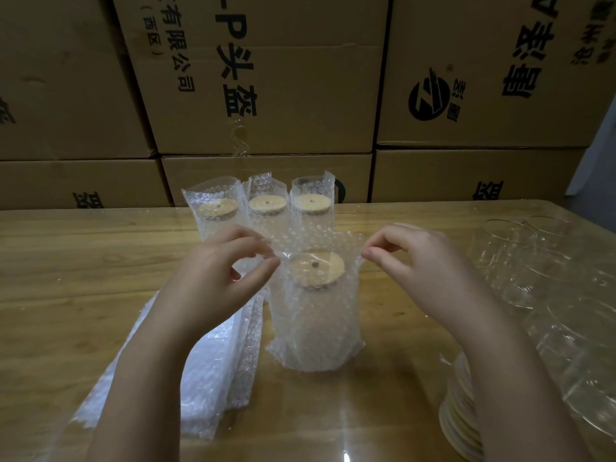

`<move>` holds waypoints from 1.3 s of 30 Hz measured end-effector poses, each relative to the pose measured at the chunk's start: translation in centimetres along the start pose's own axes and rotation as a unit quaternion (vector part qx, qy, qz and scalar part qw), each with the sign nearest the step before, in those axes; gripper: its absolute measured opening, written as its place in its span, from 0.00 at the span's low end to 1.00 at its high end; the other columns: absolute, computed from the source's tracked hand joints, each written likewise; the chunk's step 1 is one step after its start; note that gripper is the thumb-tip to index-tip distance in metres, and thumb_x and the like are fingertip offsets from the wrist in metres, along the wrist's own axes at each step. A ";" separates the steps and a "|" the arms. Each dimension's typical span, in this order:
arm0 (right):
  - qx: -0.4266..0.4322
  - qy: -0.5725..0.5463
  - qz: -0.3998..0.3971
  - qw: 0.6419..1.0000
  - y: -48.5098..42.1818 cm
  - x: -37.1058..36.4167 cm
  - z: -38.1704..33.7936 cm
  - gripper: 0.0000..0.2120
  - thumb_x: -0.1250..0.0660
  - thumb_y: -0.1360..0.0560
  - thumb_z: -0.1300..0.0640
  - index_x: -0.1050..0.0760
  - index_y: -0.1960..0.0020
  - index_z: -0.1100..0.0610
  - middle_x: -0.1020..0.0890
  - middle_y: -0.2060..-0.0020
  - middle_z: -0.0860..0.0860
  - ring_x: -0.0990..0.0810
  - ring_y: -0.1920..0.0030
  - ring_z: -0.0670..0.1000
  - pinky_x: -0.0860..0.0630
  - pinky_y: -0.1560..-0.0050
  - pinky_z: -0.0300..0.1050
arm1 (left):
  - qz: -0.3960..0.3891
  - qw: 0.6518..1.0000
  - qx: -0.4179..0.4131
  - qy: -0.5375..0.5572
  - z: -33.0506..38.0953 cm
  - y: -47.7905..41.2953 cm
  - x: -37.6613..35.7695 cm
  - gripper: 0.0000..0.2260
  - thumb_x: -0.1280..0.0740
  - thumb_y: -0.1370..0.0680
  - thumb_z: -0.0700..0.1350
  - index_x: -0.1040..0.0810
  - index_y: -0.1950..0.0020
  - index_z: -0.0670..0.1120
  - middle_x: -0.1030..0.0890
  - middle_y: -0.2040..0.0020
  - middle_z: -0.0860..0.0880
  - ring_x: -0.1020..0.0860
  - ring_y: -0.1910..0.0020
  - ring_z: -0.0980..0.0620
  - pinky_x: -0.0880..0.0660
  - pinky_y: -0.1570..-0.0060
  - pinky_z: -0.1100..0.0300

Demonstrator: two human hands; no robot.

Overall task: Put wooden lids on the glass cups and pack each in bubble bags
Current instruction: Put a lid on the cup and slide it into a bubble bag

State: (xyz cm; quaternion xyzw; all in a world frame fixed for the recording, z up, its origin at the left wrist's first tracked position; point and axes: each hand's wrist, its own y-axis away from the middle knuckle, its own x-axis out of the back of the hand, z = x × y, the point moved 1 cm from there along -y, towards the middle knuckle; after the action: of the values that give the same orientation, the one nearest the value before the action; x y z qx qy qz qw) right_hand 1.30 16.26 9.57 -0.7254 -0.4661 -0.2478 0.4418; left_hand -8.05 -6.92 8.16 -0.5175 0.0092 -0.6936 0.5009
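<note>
Worktop (66, 295): pale wood with visible grain, under a glossy clear cover that catches the light near the front edge.
Boxes (300, 95): brown cardboard, stacked in two visible rows right behind the worktop, filling the background.
Print (238, 61): black Chinese characters (turned sideways) on several boxes.
Logo (430, 99): round, black, on the upper right box.
Tape (239, 136): clear wrinkled strip on the middle box.
Wall (596, 161): pale sliver at far right.

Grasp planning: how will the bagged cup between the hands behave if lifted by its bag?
The bubble bag looks floppy; its pinched edges would probably stretch first. The glass cup inside is likely heavy for that film. Tall and upright, it may tip if pushed.
</note>
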 end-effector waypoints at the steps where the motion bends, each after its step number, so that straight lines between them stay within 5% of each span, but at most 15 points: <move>1: -0.001 0.003 0.009 1.000 0.0 0.1 0.0 0.06 0.36 0.23 0.49 0.21 0.54 0.46 0.21 0.57 0.38 0.23 0.56 0.40 0.21 0.54 0.50 | 0.003 1.000 0.002 0.002 -0.1 0.0 0.1 0.16 0.39 0.26 0.64 0.18 0.53 0.56 0.22 0.49 0.62 0.21 0.55 0.60 0.22 0.57 0.56; 11: 0.033 0.041 0.096 0.994 0.2 0.1 -0.4 0.05 0.34 0.23 0.55 0.20 0.53 0.51 0.20 0.57 0.42 0.22 0.56 0.46 0.23 0.51 0.51 | 0.077 0.997 -0.009 -0.023 0.1 0.0 0.9 0.09 0.33 0.28 0.54 0.16 0.57 0.52 0.18 0.60 0.58 0.22 0.61 0.61 0.26 0.63 0.61; 17: 0.029 0.046 0.097 0.994 0.1 0.0 -0.1 0.04 0.34 0.23 0.55 0.21 0.53 0.51 0.22 0.58 0.40 0.22 0.56 0.46 0.24 0.51 0.50 | 0.077 0.997 0.021 -0.014 0.4 0.0 0.6 0.07 0.31 0.28 0.53 0.16 0.55 0.52 0.17 0.56 0.60 0.21 0.62 0.61 0.25 0.61 0.62; 22: 0.010 0.013 0.053 0.998 0.1 0.0 0.5 0.03 0.36 0.22 0.54 0.23 0.53 0.49 0.22 0.55 0.39 0.23 0.55 0.42 0.22 0.55 0.49 | 0.056 0.998 0.029 -0.010 0.4 0.0 0.5 0.02 0.30 0.26 0.48 0.19 0.54 0.54 0.19 0.56 0.62 0.21 0.54 0.66 0.27 0.61 0.67; 31: 0.013 -0.009 0.088 0.996 -0.1 0.0 0.4 0.05 0.34 0.23 0.57 0.20 0.51 0.52 0.20 0.56 0.41 0.22 0.56 0.41 0.23 0.55 0.40 | 0.103 0.994 0.030 -0.031 0.6 -0.3 0.0 0.02 0.29 0.25 0.43 0.16 0.55 0.49 0.20 0.60 0.60 0.23 0.60 0.68 0.30 0.62 0.70; 39: 0.006 -0.036 0.118 0.992 -0.1 0.0 0.4 0.04 0.32 0.24 0.60 0.19 0.53 0.53 0.19 0.57 0.43 0.21 0.56 0.42 0.22 0.56 0.40 | 0.119 0.992 0.034 0.033 0.5 -0.3 0.0 0.04 0.28 0.27 0.45 0.17 0.56 0.54 0.19 0.58 0.63 0.22 0.57 0.65 0.29 0.61 0.75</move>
State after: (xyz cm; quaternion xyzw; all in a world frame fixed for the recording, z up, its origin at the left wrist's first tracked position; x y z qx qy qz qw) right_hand 1.25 16.65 9.43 -0.7811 -0.3944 -0.1644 0.4554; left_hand -7.93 -6.52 8.54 -0.4723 0.0633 -0.6454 0.5970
